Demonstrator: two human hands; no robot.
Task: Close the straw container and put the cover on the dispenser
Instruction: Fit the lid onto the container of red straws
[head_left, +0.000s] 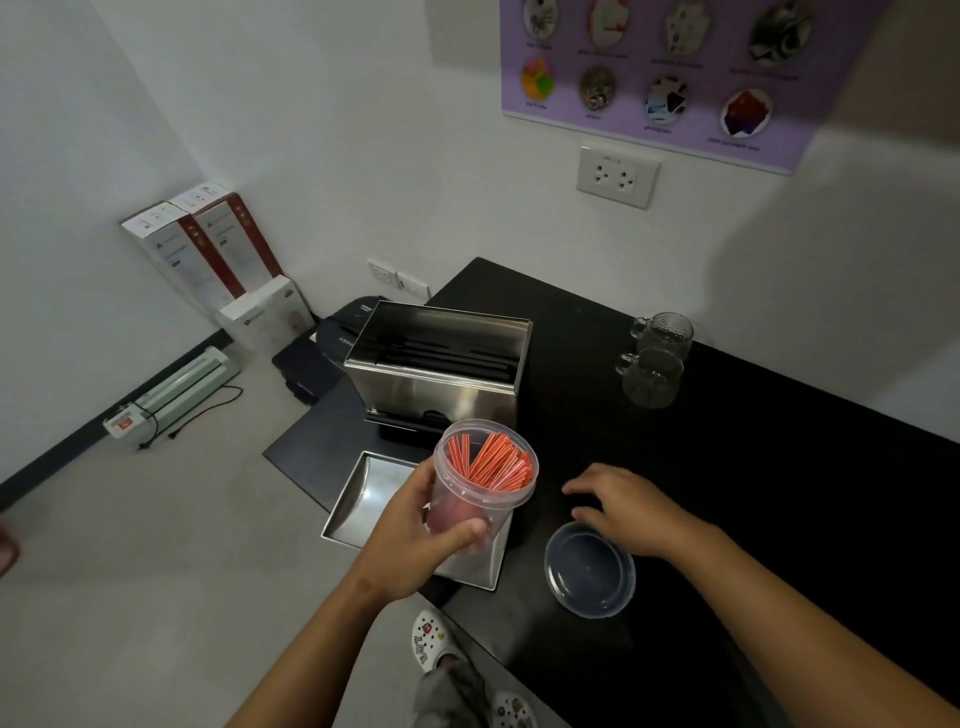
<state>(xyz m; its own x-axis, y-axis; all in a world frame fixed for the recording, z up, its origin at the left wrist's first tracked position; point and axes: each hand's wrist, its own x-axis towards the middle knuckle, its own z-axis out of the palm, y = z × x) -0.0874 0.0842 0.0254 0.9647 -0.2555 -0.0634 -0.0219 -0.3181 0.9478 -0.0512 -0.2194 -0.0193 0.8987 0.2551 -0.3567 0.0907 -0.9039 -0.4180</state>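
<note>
My left hand (421, 525) grips a clear plastic straw container (483, 480), open at the top and filled with orange-red straws, held above the table's left part. Its clear round lid (589, 569) lies flat on the black table (753, 467), and my right hand (631, 506) hovers with spread fingers just over the lid's far edge. The steel dispenser (441, 358) stands behind with its top open and dark straws inside. Its steel cover (374, 499) lies upside down in front of it, partly hidden by my left hand and the container.
Two clear glass mugs (654, 358) stand at the table's back right. White and red boxes (208, 249) lean in the floor corner, and a laminator (176, 389) with a cord lies by the wall. A wall socket (615, 176) sits above the table.
</note>
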